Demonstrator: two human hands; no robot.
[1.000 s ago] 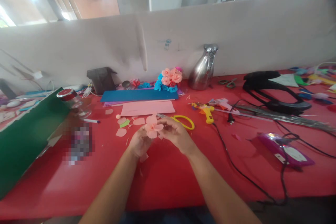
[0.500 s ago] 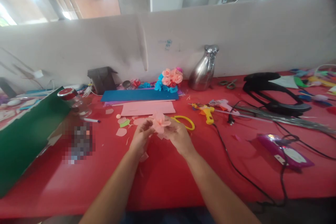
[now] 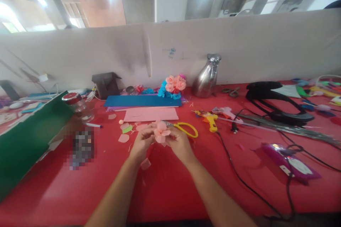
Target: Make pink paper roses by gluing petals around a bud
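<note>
Together, both hands (image 3: 162, 143) pinch a soft, ruffled pink paper flower (image 3: 161, 132).

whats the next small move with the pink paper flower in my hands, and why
Probably keep the pink paper flower pinched in the right hand and free the left hand to take the loose pink petal lying to its left. Both hands grip the flower above the red table, and that petal lies close by.
</note>
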